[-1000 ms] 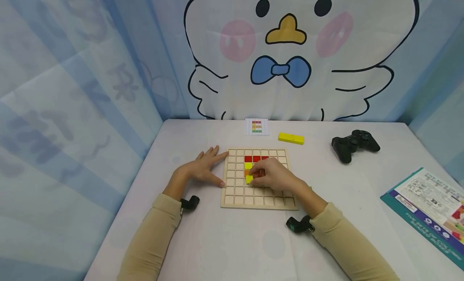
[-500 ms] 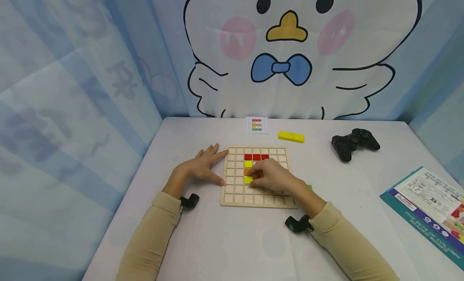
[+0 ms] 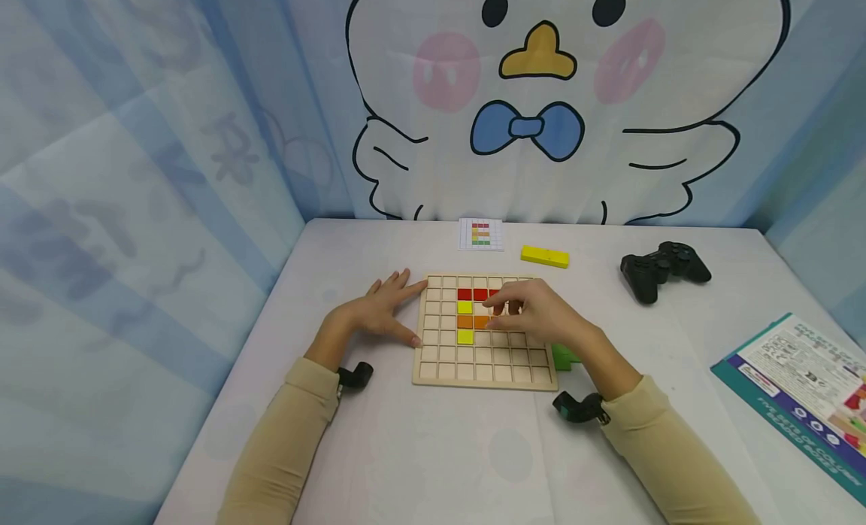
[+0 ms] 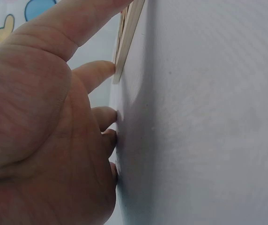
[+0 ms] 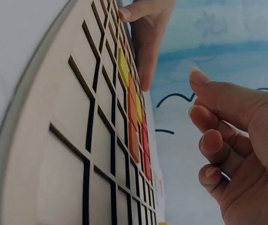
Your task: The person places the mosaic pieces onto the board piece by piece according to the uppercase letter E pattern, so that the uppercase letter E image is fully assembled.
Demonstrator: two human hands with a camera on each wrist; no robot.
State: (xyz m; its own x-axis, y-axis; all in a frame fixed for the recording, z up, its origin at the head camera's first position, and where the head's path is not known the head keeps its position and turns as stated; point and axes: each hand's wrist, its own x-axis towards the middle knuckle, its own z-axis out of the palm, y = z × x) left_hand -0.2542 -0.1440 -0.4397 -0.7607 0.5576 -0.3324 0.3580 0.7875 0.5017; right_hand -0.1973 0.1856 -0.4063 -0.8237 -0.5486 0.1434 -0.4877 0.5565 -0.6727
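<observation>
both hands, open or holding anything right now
Left hand: open, touching the side of the wooden board.
Right hand: open over the board, holding nothing.

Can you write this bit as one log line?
left hand: touching board, left side | right hand: empty, above board | red tiles, orange tiles, yellow tiles: on board | yellow block: beyond board

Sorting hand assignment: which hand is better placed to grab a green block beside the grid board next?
Right, probably. The right hand looks empty, and a green block lies close by, beside the right edge of the wooden grid board. The left hand is across the board, touching its left edge.
</observation>
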